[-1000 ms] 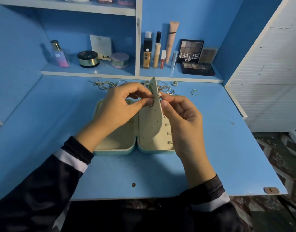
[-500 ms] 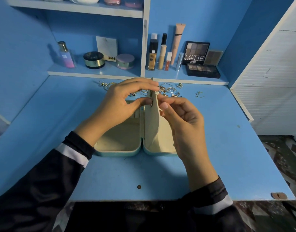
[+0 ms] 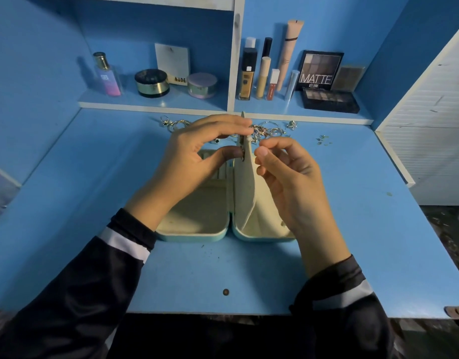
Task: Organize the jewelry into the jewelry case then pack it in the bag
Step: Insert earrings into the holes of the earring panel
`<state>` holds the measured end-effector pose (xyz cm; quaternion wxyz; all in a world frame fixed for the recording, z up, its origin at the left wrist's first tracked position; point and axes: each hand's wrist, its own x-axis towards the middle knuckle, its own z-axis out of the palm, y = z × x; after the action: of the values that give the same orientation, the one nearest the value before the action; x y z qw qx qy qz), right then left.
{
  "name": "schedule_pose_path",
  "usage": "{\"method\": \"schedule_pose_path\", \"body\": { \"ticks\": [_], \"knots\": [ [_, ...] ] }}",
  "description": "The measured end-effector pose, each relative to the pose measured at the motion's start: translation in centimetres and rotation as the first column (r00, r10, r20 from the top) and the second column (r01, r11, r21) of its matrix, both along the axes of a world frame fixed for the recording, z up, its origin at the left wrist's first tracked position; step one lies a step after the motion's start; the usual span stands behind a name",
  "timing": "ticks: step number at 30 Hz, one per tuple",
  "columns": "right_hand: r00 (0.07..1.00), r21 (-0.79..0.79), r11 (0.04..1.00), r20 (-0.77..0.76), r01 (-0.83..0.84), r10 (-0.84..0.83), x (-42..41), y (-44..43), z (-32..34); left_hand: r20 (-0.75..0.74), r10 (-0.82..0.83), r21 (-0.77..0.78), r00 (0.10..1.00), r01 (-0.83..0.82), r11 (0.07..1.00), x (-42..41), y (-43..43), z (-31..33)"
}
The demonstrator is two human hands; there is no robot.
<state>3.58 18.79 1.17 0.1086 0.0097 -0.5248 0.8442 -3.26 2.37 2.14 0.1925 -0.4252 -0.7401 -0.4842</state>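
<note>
The jewelry case (image 3: pixel 194 233) lies open on the table (image 3: pixel 352 229) in front of me, both halves flat. Its earring panel (image 3: pixel 245 187) stands upright between them. My left hand (image 3: pixel 194 161) keeps its grip on the panel's upper edge: the fingers are over the top and the thumb presses a small earring (image 3: pixel 242 154) against the left face. The change is on the other side. My right hand (image 3: pixel 288 182), which was at the panel half a second ago, is now just clear of it, fingers curled. I cannot tell whether they hold a backing. I judge this earring seated. The loose jewelry (image 3: pixel 262 130) beyond the case remains unsorted, and no bag is in view.
</note>
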Motion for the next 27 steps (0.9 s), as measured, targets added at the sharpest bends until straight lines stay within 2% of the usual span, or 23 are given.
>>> {"method": "schedule_pose_path", "body": {
  "ticks": [7,18,27],
  "knots": [
    [0.995,-0.154,0.985,0.052,-0.081,0.09,-0.05,-0.22,-0.28,0.034,-0.004,0.027,0.999,0.004,1.0,-0.19,0.2,-0.41],
    [0.993,-0.083,0.994,0.089,-0.072,0.079,0.22,-0.06,-0.27,0.042,-0.015,0.041,0.999,0.014,0.999,-0.14,0.03,-0.61],
    [0.99,-0.088,0.989,0.067,-0.121,0.127,0.15,-0.23,-0.56,0.049,-0.024,0.056,0.999,0.022,0.998,-0.19,-0.13,-0.77]
  ]
}}
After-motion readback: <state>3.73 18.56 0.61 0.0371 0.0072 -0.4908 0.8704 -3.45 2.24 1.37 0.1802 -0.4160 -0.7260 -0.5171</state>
